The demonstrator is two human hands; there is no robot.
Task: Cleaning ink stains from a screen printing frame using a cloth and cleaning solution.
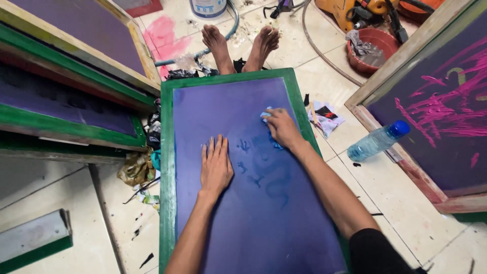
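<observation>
A large printing screen with a green wooden frame (167, 167) and purple mesh (223, 116) lies across my lap, with my bare feet beyond its far edge. My left hand (215, 165) rests flat on the mesh, fingers spread, holding nothing. My right hand (282, 128) is closed on a small blue-stained white cloth (266, 113), pressed against the mesh. Faint darker blue design marks (256, 167) show on the mesh between and below the hands.
More framed screens are stacked at the left (76, 101). Another wood-framed screen with pink paint smears leans at the right (441, 106). A clear plastic bottle with a blue cap (378, 141) lies on the tiled floor. A red basin (373, 48), hose and rags sit beyond.
</observation>
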